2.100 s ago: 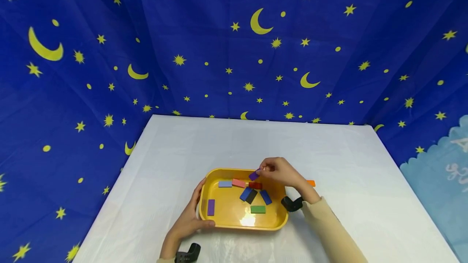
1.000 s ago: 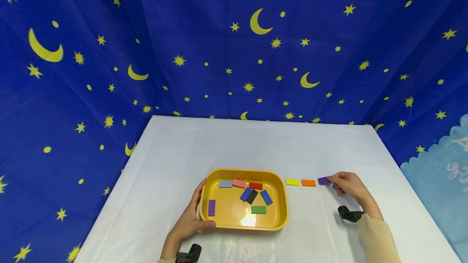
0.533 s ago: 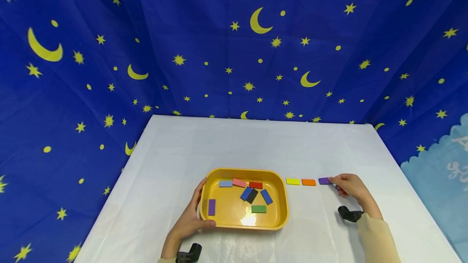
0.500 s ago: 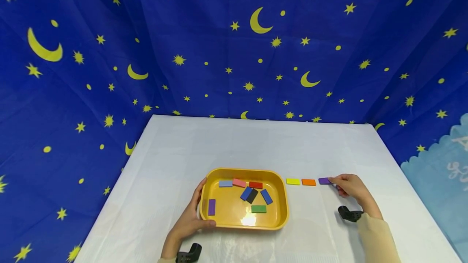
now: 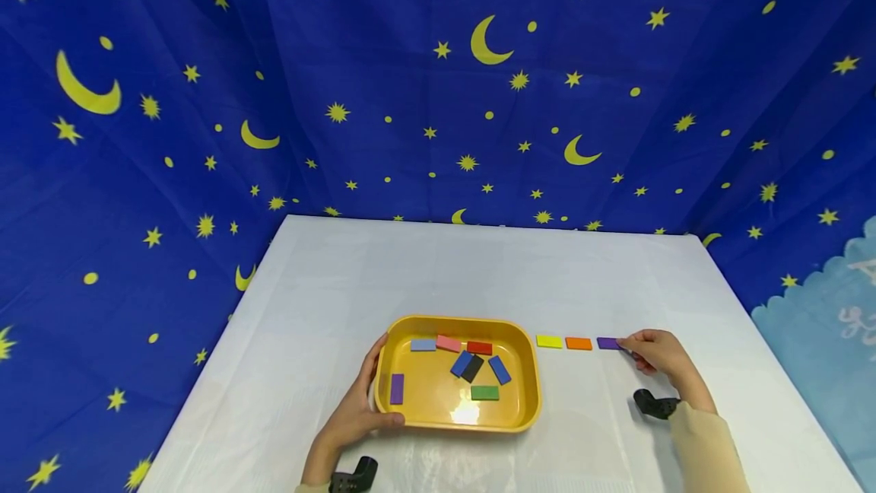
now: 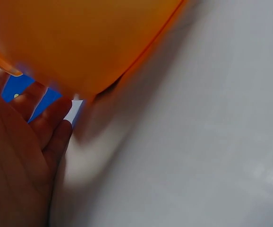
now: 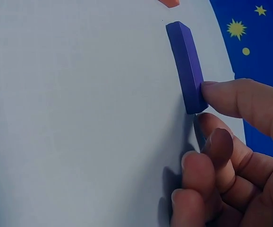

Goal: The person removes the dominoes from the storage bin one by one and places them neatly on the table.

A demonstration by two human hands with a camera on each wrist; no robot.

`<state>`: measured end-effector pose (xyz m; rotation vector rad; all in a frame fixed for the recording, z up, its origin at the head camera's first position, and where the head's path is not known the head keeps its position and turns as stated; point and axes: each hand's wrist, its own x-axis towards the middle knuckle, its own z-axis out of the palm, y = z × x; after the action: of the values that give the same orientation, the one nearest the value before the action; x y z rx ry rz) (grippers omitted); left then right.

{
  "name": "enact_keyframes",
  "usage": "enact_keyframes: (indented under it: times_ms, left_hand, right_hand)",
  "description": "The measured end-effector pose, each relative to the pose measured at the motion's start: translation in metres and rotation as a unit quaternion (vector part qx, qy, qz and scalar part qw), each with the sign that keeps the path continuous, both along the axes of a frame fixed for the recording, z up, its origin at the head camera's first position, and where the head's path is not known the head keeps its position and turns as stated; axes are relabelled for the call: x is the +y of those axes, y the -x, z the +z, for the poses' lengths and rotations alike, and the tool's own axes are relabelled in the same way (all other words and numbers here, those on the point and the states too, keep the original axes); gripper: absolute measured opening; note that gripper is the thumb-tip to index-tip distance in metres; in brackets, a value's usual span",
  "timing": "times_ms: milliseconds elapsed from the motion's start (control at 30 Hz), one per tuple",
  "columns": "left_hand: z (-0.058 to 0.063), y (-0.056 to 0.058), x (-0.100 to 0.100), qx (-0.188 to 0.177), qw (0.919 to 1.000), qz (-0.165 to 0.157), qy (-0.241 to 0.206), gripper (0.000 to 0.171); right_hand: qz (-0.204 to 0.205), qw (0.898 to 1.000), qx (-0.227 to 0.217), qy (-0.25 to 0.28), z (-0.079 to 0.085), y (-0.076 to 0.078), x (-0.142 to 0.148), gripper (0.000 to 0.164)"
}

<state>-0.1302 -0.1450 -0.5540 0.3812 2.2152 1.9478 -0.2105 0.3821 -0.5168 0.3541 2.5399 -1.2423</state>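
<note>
My left hand (image 5: 355, 405) holds the yellow plastic tray (image 5: 536, 394) at its left end, thumb at the near corner and fingers along the outer wall. In the left wrist view the fingers (image 6: 54, 118) reach up to the tray's side (image 6: 94, 47). On the white table to the right, my right hand (image 5: 658, 354) pinches the right end of a purple block (image 5: 607, 343). The right wrist view shows the thumb on that purple block (image 7: 186, 66), with the index fingertip right at its end. A yellow block (image 5: 550, 341) and an orange block (image 5: 579, 343) lie left of it in a row.
Inside the tray lie a light blue block (image 5: 423, 345), a pink one (image 5: 449, 343), a red one (image 5: 479, 348), a black one (image 5: 472, 369), a green one (image 5: 484, 392), a purple one (image 5: 397, 389) and two dark blue ones. A starry blue curtain (image 5: 411, 82) surrounds the table (image 5: 383, 265).
The right hand carried the purple block from over the tray to the table, right of the orange block. Its fingers have since shifted slightly toward the block's right end. The left hand stays put.
</note>
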Motion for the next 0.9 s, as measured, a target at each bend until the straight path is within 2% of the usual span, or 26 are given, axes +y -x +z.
enact_keyframes:
  times_ms: [633,733,900]
  left_hand:
    - [-0.001,0.0,0.0,0.003,1.0,-0.001,0.005,0.116]
    - [-0.001,0.0,-0.001,0.005,1.0,0.001,0.005,0.116]
    - [-0.001,0.0,-0.001,0.008,0.9999,-0.001,0.006,0.117]
  right_hand:
    - [0.009,1.0,-0.011,-0.006,-0.001,0.004,0.003,0.032]
    - [0.01,0.999,-0.005,-0.034,0.005,0.007,-0.002,0.035]
    - [0.018,0.992,0.005,-0.122,0.024,0.018,-0.023,0.043]
